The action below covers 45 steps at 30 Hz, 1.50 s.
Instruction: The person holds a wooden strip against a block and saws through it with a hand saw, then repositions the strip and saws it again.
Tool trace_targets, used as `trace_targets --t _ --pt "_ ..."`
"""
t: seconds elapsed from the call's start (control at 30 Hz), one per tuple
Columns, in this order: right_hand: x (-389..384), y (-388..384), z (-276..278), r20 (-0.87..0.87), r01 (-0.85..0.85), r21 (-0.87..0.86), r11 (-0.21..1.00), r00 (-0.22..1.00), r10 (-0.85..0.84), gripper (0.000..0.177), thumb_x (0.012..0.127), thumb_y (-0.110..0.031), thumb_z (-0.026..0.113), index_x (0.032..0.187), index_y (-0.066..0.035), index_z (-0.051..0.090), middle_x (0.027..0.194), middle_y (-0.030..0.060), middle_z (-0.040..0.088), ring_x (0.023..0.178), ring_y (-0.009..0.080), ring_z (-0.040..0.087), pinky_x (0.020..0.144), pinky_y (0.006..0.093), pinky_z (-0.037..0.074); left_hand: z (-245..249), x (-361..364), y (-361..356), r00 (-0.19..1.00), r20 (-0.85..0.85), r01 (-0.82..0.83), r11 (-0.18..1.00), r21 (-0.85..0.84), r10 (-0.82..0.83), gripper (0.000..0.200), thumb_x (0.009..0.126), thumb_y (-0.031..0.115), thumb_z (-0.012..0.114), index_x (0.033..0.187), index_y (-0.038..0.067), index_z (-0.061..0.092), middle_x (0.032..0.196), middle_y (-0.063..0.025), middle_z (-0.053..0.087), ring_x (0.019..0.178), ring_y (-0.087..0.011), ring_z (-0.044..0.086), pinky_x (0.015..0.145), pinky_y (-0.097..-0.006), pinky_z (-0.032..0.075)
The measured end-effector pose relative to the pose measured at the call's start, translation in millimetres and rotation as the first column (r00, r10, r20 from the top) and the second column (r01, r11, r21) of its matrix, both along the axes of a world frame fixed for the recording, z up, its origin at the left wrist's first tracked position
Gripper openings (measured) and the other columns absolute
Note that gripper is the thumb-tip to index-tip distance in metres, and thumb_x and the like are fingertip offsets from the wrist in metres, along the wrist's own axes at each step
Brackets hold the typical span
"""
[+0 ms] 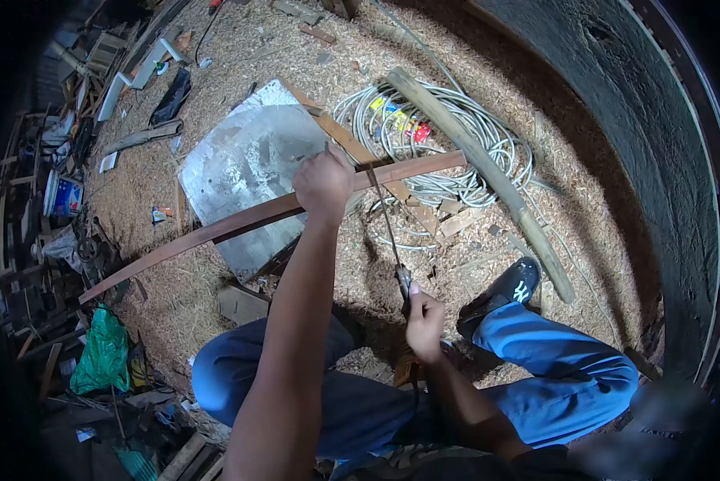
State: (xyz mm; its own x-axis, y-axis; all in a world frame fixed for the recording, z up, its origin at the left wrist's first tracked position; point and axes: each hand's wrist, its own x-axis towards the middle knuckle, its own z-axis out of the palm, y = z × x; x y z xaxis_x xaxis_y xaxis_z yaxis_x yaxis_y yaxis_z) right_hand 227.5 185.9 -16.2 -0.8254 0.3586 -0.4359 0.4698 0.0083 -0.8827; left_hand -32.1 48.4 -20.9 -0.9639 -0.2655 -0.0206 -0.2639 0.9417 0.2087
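Observation:
A long reddish wooden strip (244, 218) runs slantwise over a silver-grey slab (260, 132). My left hand (324, 184) is closed around the strip near the slab's right edge, pressing from above. In my right hand (426, 325) is the handle of a handsaw (388, 227), held low between my knees. The saw's thin blade, seen nearly edge-on, reaches up and crosses the strip just right of my left hand. Beyond the blade, the strip's right end overlaps a round wooden pole in this view.
A coil of grey cable (488, 172) lies behind the pole (456, 136), with a brown board (348, 140) beside it. Sawdust and wood scraps cover the ground. At the left are piled timber and a green plastic bag (102, 353); a dark curved wall (616, 104) borders the right.

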Motion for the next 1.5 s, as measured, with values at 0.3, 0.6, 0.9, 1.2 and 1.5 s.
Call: trace_targets --t 0.3,0.6,0.9,1.2,1.5 --pt "-51.7 -2.5 -10.6 -0.104 -0.055 0.073 0.996 0.993 0.063 0.051 0.107 -0.026 0.055 0.066 0.004 0.049 0.055 0.0060 0.037 0.057 0.0120 0.034 0.052 0.0367 0.031 -3.4 1.3 -0.2 0.999 -0.049 0.006 0.998 -0.061 -0.009 0.054 0.100 0.032 0.041 0.075 0.001 0.076 0.080 -0.0235 0.073 0.077 -0.0401 0.073 0.077 -0.0482 0.058" --pt "-77.3 -1.9 -3.7 -0.088 -0.043 0.064 0.997 0.995 0.048 0.052 0.106 -0.026 0.055 0.065 0.004 0.052 0.054 0.0019 0.041 0.053 0.0118 0.036 0.051 0.0363 0.030 0.3 0.5 0.0 0.999 -0.047 0.001 1.000 -0.013 -0.002 0.056 0.101 0.036 0.040 0.079 -0.001 0.077 0.080 -0.0272 0.072 0.077 -0.0439 0.072 0.080 -0.0509 0.057" --pt "1.7 -0.7 -14.9 -0.022 -0.025 0.036 0.999 0.999 0.026 0.051 0.107 -0.024 0.054 0.064 0.004 0.050 0.056 0.0025 0.040 0.056 0.0111 0.037 0.051 0.0366 0.029 -0.1 1.8 1.1 0.994 -0.104 0.013 0.999 -0.050 -0.018 0.050 0.098 0.031 0.046 0.070 0.002 0.074 0.076 -0.0228 0.072 0.073 -0.0392 0.072 0.072 -0.0487 0.057" --pt "-44.3 6.4 -2.4 -0.117 -0.081 0.145 0.986 0.988 0.098 0.056 0.107 -0.030 0.054 0.062 0.004 0.052 0.052 0.0030 0.044 0.051 0.0116 0.039 0.051 0.0363 0.032 0.3 2.3 0.1 0.997 -0.075 0.009 0.999 -0.037 -0.012 0.048 0.098 0.030 0.045 0.072 0.002 0.074 0.077 -0.0225 0.072 0.074 -0.0401 0.072 0.074 -0.0498 0.057" --pt "-78.9 -5.8 -8.3 -0.072 -0.066 0.073 0.995 0.995 0.071 0.054 0.108 -0.028 0.054 0.065 0.004 0.051 0.054 0.0034 0.042 0.054 0.0105 0.038 0.051 0.0352 0.033 -4.8 0.8 -1.4 0.994 -0.103 0.019 1.000 0.009 -0.018 0.052 0.099 0.033 0.044 0.078 -0.002 0.075 0.078 -0.0263 0.071 0.076 -0.0434 0.072 0.077 -0.0513 0.058"
